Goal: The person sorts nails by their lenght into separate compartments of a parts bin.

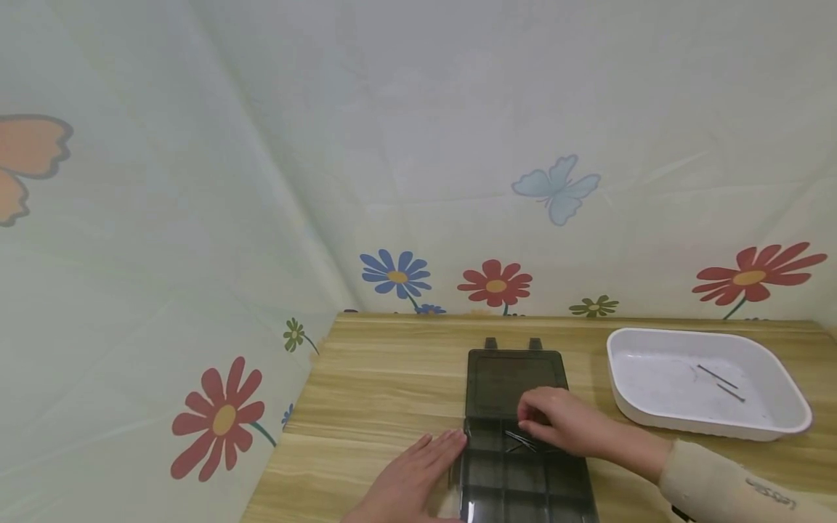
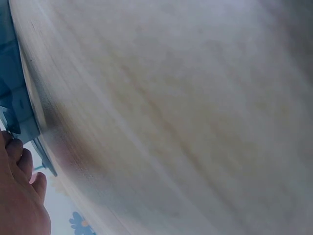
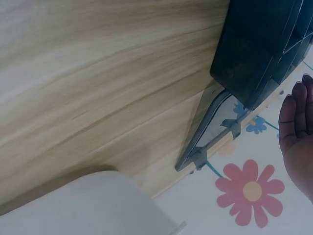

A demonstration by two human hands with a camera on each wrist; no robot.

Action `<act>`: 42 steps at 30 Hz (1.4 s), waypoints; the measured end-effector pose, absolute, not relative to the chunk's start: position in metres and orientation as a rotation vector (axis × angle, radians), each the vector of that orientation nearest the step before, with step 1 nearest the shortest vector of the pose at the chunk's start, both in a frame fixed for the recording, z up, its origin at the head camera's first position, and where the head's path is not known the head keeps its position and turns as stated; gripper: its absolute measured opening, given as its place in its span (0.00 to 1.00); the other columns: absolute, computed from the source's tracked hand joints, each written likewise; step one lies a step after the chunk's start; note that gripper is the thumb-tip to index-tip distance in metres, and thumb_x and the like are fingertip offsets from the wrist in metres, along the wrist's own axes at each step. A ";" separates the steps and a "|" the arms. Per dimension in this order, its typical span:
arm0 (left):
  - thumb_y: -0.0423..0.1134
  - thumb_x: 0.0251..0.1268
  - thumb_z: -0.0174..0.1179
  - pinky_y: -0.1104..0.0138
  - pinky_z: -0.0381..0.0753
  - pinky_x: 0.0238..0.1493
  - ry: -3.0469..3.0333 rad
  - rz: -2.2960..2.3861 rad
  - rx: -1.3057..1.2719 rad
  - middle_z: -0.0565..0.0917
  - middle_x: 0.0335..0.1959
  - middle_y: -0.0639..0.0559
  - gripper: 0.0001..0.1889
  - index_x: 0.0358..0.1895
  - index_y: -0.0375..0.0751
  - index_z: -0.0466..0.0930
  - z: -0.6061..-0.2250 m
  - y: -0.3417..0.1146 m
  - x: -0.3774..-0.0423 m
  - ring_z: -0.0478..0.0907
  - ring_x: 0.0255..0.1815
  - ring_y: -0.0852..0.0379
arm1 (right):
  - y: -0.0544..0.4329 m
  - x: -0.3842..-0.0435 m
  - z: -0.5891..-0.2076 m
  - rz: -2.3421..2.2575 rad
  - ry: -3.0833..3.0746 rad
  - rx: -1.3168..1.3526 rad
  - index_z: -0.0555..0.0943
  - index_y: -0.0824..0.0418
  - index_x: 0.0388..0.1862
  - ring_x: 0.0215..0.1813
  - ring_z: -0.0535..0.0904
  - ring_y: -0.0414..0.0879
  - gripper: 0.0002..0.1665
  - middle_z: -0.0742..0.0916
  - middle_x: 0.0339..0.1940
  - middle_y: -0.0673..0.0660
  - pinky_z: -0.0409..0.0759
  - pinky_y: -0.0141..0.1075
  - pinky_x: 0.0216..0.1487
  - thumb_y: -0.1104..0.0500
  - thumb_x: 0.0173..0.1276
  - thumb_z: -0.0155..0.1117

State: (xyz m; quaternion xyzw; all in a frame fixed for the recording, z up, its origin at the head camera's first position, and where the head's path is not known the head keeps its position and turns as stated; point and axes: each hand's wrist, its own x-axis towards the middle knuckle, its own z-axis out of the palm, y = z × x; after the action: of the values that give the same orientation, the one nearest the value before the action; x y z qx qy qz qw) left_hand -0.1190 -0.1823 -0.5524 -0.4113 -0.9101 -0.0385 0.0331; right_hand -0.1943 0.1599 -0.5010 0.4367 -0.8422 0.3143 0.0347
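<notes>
A dark, see-through compartment box [image 1: 482, 465] lies on the table with its lid [image 1: 506, 374] folded back toward the far side. Several thin metal nails or screws [image 1: 521, 440] lie in an upper compartment. My left hand [image 1: 415, 476] rests against the box's left side, fingers extended; the left wrist view catches its fingertips at the box edge. Over the upper compartments is my right hand [image 1: 565, 421], fingers bent, beside the metal pieces. Its thumb and index tips are partly hidden, so whether they pinch anything is unclear. In the right wrist view, its other fingers [image 3: 288, 115] curve loosely.
To the right stands a white tray [image 1: 702, 421] with two long nails or screws [image 1: 726, 385] inside. The wooden table [image 1: 373, 385] meets a pale cloth [image 1: 445, 145] printed with flowers and butterflies at its back and left.
</notes>
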 end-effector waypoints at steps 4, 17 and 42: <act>0.81 0.72 0.43 0.59 0.61 0.83 -2.803 -0.111 -1.263 0.57 0.88 0.51 0.56 0.89 0.45 0.45 -0.553 -0.182 -0.119 0.55 0.87 0.57 | 0.165 -0.195 -0.499 0.979 -2.565 1.326 0.81 0.48 0.37 0.35 0.75 0.29 0.12 0.82 0.33 0.37 0.80 0.30 0.34 0.64 0.71 0.74; 0.79 0.71 0.50 0.58 0.66 0.81 -2.715 -0.027 -1.273 0.59 0.87 0.49 0.57 0.88 0.41 0.49 -0.553 -0.182 -0.118 0.60 0.85 0.54 | 0.186 -0.193 -0.492 0.986 -2.509 1.278 0.82 0.51 0.38 0.38 0.78 0.31 0.12 0.83 0.36 0.39 0.83 0.32 0.35 0.64 0.67 0.78; 0.81 0.71 0.45 0.60 0.61 0.83 -2.736 -0.073 -1.271 0.57 0.88 0.51 0.56 0.89 0.44 0.47 -0.555 -0.184 -0.119 0.57 0.86 0.56 | 0.258 -0.183 -0.467 0.781 -2.447 1.161 0.85 0.46 0.48 0.44 0.85 0.35 0.27 0.87 0.44 0.39 0.85 0.28 0.44 0.61 0.52 0.89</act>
State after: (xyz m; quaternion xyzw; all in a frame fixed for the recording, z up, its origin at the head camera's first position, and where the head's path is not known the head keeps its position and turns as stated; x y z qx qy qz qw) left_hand -0.1189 -0.1835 -0.5548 -0.4202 -0.9050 -0.0243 0.0618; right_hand -0.1833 0.2578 -0.4667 0.4066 -0.8568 0.2735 0.1606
